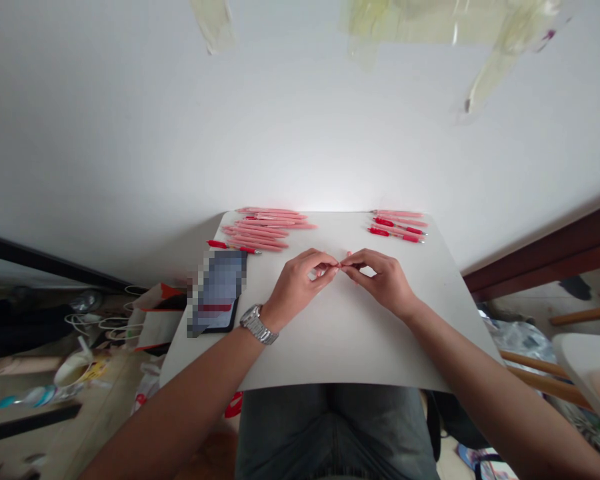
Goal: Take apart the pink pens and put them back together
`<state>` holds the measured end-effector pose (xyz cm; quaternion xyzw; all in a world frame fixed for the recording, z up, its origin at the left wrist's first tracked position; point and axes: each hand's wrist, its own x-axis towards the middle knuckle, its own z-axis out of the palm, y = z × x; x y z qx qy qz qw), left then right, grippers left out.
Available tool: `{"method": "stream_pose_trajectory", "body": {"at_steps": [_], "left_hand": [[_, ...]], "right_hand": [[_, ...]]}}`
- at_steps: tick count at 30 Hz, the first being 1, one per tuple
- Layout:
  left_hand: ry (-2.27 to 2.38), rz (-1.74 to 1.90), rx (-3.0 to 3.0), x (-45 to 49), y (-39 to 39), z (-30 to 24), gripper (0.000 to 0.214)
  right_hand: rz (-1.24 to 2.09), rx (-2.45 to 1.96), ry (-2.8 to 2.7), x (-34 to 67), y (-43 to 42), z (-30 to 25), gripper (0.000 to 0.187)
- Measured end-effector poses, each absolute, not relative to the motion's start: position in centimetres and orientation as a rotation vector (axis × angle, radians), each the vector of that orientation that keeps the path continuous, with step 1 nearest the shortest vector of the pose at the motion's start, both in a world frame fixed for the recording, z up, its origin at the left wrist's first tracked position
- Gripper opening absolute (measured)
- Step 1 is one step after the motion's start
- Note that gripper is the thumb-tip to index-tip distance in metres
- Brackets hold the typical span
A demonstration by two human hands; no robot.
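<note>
My left hand [307, 275], with a silver watch at its wrist, is closed in a pinch over the middle of the white table [330, 340]. My right hand [380, 277] pinches from the other side, and the fingertips of both hands meet. What they hold is too small and hidden to make out. A bit of pink shows inside the left hand's finger loop, and a pink stick-like piece [349, 254] shows by the right fingertips. Several pink pens [260, 230] lie in a pile at the back left. Pink pens and red pens [395, 234] lie at the back right.
A dark tablet or phone [223, 293], partly blurred, lies at the table's left side, with a single red pen [234, 247] just behind it. A white wall [300, 133] rises at the table's back edge. Bags, cables and a cup [74, 369] are on the floor to the left.
</note>
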<state>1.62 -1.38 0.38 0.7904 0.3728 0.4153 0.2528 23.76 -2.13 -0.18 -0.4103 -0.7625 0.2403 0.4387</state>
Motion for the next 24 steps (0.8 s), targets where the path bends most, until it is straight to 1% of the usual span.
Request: {"method": "stream_pose_trajectory", "body": {"at_steps": [7, 13, 18, 24], "left_hand": [[1.015, 1.129, 2.119, 1.6, -1.3, 0.1, 0.007], [1.022, 1.136, 2.100, 1.7, -1.3, 0.4, 0.009], [1.033, 1.151, 2.092, 1.7, -1.4, 0.4, 0.010], [1.042, 1.165, 2.113, 1.7, -1.4, 0.4, 0.009]], "right_hand": [[0.625, -1.033, -1.909, 23.7, -2.3, 0.1, 0.016], [0.578, -1.104, -1.823, 24.0, -2.2, 0.2, 0.017], [0.346, -1.337, -1.854, 24.6, -1.6, 0.1, 0.016], [0.150, -1.595, -2.060, 24.7, -1.5, -1.0, 0.027]]}}
